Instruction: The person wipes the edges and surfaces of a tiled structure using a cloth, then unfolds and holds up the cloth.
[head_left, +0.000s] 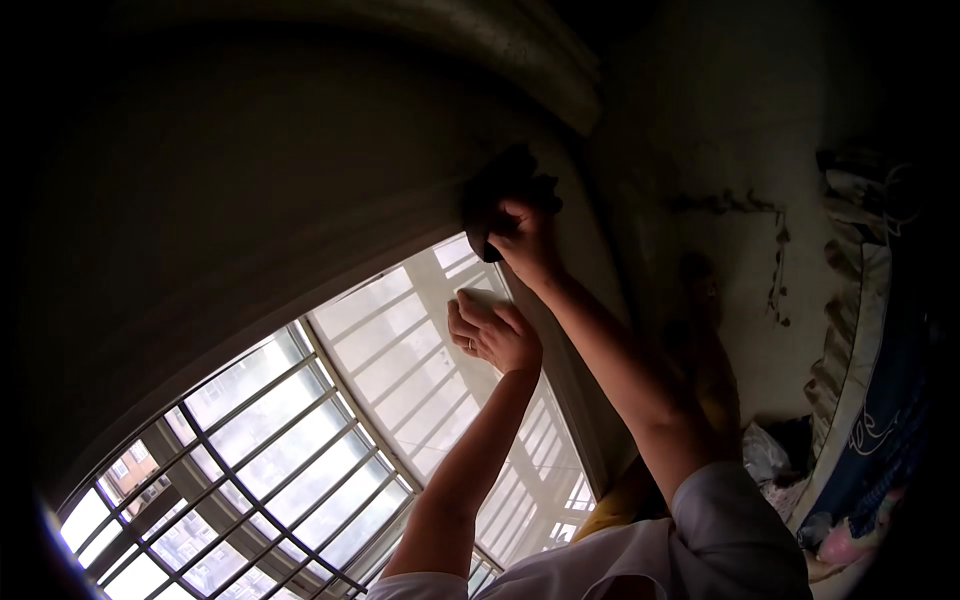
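Observation:
Raised at the top corner of the window, my right hand [525, 238] is closed on a dark cloth [508, 190], which lies against the wall beside the frame. Below it and to the left, my left hand [490, 332] rests at the window's edge with its fingers curled and partly apart; a ring shows on one finger. Nothing can be seen in this hand. Behind it is the pale, striped window pane [400, 350]. The cloth's far side is hidden in shadow.
Metal bars [290, 440] cross the window at lower left, with buildings outside. A dark wall spans the upper left. On the right are a leafy vine decoration [778, 262], a ruffled fabric edge [835, 330], a clear plastic bag [765, 455] and dark blue fabric [880, 430].

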